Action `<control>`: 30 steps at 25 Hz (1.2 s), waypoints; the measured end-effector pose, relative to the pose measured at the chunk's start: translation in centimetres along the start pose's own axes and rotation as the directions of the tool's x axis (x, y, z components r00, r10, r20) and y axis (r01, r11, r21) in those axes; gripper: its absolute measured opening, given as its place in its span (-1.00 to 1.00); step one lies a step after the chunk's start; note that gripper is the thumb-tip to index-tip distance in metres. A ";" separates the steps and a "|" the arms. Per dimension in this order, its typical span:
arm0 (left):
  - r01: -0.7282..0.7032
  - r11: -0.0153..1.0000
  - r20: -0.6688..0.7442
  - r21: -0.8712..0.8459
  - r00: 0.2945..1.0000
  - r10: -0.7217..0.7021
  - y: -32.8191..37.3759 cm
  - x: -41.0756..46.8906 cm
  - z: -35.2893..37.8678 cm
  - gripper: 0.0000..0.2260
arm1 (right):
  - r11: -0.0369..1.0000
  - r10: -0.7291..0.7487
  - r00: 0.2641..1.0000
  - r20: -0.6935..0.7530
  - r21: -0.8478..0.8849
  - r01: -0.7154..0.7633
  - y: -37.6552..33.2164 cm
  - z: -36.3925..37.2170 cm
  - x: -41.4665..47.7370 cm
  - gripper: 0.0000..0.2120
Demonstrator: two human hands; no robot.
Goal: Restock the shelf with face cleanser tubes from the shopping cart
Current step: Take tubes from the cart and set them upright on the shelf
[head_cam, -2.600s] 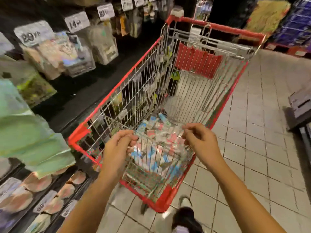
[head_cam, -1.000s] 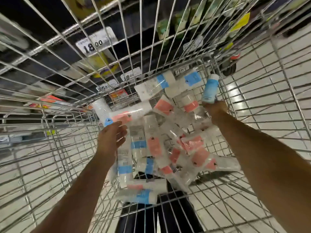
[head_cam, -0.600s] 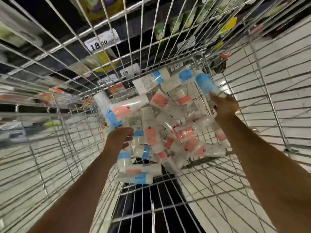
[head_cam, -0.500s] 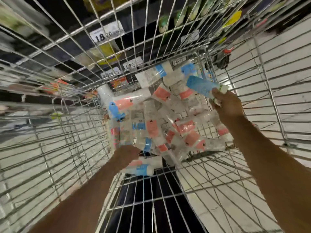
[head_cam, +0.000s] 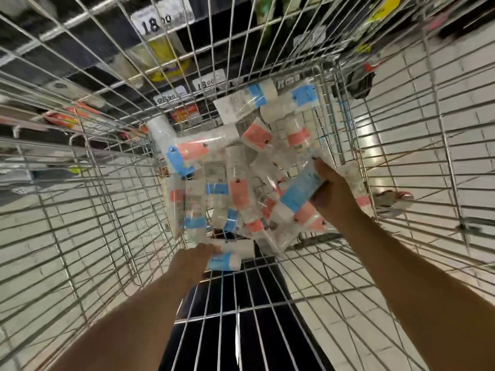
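Your right hand [head_cam: 330,192] was clamped on a blue-banded tube [head_cam: 301,190], your left hand [head_cam: 191,259] closing on another tube [head_cam: 223,261]; the slick heap [head_cam: 241,183] could shift, spilling neighbours through the cart [head_cam: 345,145] wires.

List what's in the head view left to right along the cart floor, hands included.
Left hand → blue-banded tube at its fingertips → loose pile of tubes → blue-banded tube held in right hand → cart side wall.

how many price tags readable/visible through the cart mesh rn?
3, maybe more hidden by blur. One large price tag at top centre-left, a second tag lower, just above the tube pile, and a third tag left of that one.
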State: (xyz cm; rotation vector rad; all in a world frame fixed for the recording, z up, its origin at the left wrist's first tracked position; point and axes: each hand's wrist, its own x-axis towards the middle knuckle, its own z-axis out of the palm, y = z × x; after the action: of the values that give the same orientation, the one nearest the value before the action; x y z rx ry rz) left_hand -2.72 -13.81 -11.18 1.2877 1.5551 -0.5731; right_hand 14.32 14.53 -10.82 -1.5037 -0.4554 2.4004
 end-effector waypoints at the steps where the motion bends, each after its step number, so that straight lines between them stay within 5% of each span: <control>1: 0.009 0.996 0.032 0.092 0.999 -0.012 0.0 -0.2 -0.6 -0.45 | 0.999 0.030 0.999 -0.016 0.021 -0.030 0.3 0.2 -0.3 -0.72; 5: 0.060 0.992 0.100 -0.108 0.994 -0.049 1.3 -0.5 -5.1 -0.59 | 0.928 0.343 0.939 -0.028 -0.146 -0.343 -0.1 2.3 -2.3 -0.64; 8: -0.005 0.944 -0.071 -0.331 0.997 -0.020 2.4 -0.7 -9.6 -0.55 | 0.864 0.436 0.900 0.010 -0.283 -0.415 -1.2 4.9 -4.7 -0.73; 11: -0.086 0.746 -0.290 -0.660 0.946 -0.147 3.2 -2.0 -13.6 -0.53 | 0.842 0.395 0.919 -0.012 -0.394 -0.367 -3.3 6.8 -7.3 -0.72; 14: -0.274 0.523 -0.427 -0.807 0.883 -0.197 3.8 -4.1 -17.9 -0.66 | 0.914 0.210 0.978 -0.009 -0.353 -0.200 -6.3 8.5 -9.6 -0.77; 18: -0.486 0.362 -0.586 -0.795 0.770 -0.253 4.1 -9.0 -23.3 -0.69 | 0.943 0.024 0.996 0.087 -0.333 0.007 -11.0 11.2 -13.5 -0.83; 24: -0.699 -0.029 -0.653 -0.715 0.682 -0.331 6.0 -19.6 -26.8 -0.83 | 0.814 -0.066 0.972 0.226 -0.552 0.183 -15.6 16.3 -20.4 -0.73; 28: -0.827 -0.365 -0.689 -0.428 0.560 -0.461 6.9 -27.7 -24.5 -0.94 | 0.811 -0.068 0.895 0.440 -0.497 0.307 -14.5 20.7 -26.4 -0.75; 30: -0.814 -0.524 -0.670 -0.250 0.536 -0.514 7.4 -31.2 -22.2 -0.79 | 0.809 0.002 0.835 0.550 -0.491 0.322 -12.4 23.5 -29.6 -0.74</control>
State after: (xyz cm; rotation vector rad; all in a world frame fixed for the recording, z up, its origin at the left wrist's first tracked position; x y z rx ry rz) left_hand -6.46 -6.84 27.07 0.0062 1.1002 2.0704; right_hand 6.38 11.55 28.01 -0.8565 -1.4809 2.6349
